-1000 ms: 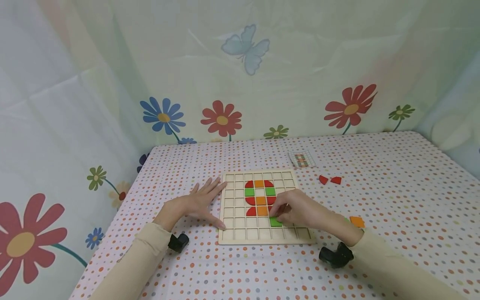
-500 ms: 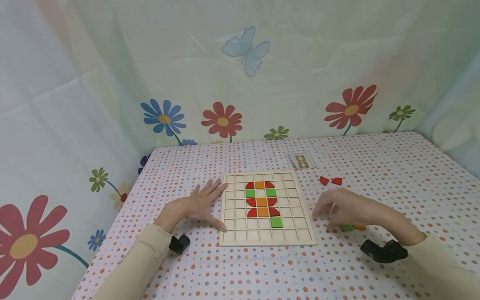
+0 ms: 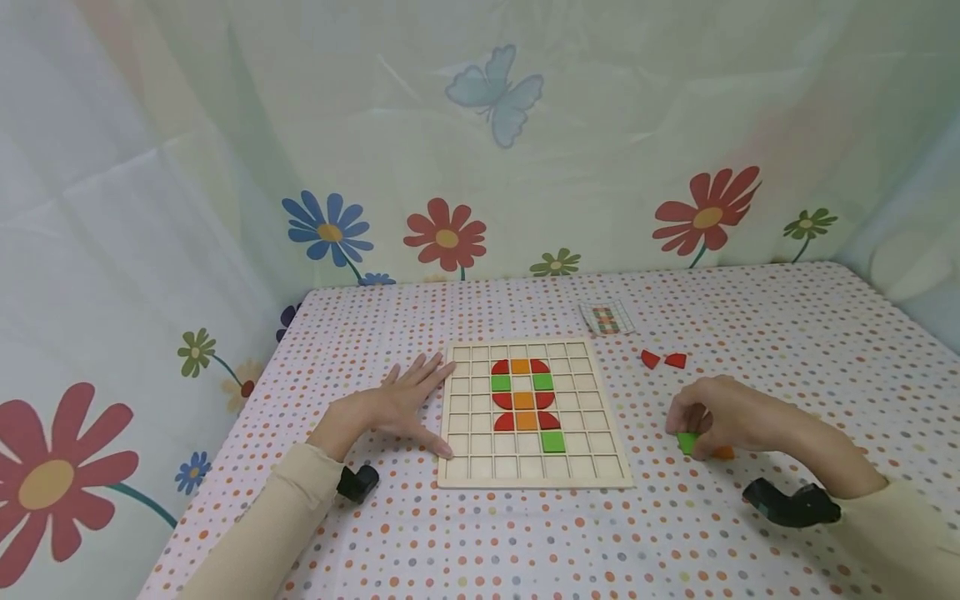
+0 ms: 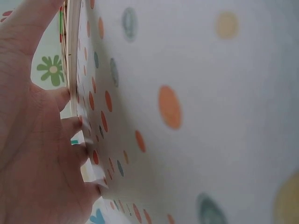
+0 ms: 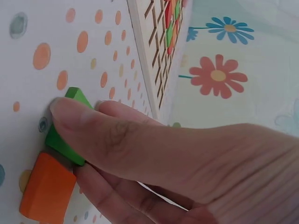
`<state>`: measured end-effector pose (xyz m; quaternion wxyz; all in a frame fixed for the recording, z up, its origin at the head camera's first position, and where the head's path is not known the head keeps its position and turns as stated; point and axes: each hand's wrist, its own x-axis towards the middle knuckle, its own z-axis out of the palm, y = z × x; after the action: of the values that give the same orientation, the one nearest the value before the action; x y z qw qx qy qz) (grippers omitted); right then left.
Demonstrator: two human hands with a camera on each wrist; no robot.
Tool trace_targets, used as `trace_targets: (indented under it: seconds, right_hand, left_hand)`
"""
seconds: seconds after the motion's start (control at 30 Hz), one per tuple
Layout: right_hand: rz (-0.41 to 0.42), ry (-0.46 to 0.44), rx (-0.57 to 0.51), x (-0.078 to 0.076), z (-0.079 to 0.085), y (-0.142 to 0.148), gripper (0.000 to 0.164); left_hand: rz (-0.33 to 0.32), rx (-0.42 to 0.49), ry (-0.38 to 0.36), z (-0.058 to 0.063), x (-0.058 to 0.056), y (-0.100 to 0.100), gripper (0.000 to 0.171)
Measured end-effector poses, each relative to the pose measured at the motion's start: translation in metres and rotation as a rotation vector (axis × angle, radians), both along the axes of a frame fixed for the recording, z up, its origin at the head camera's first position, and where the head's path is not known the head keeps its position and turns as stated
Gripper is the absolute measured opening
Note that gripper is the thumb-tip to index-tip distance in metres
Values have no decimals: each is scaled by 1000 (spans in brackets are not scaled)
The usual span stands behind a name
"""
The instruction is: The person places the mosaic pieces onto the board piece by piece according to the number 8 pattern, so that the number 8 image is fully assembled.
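Note:
A wooden grid board (image 3: 472, 471) lies on the table, with red, orange and green tiles set in its middle columns. The lowest of them is a green square tile (image 3: 552, 442). My left hand (image 3: 393, 410) has its fingers spread and touches the board's left edge; the left wrist view shows its fingertips along that edge. Right of the board, my right hand (image 3: 723, 417) pinches a loose green tile (image 5: 63, 145) between thumb and fingers, low at the tabletop. An orange tile (image 5: 48, 189) lies right beside that green one, partly hidden by the hand in the head view.
Two red quarter-round tiles (image 3: 650, 359) lie right of the board's far corner. A small pattern card (image 3: 607, 317) sits behind the board. The dotted tablecloth (image 3: 525, 542) covers the table, and a flowered cloth (image 3: 600, 167) hangs behind it.
My right hand has let go of the green square tile on the board, moved right off the board, and taken hold of another green tile. My left hand has stayed in place.

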<state>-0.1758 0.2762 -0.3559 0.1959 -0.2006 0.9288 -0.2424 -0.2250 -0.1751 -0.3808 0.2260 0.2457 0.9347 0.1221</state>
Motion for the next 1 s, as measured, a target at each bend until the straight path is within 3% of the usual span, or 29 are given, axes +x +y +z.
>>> trace_targets:
  seconds: [0.6,0.8,1.0]
  right_hand:
    - [-72,90,40,8,-2,-6,26]
    - [-19,161,-6,11,-4,-10,27]
    - [73,263,-45,8,0,-32,22]
  left_hand:
    - [-25,8,4,5,-1,-3,129]
    - [-12,5,2,4,0,-3,130]
    - [-14,7,-5,1,1,-2,130]
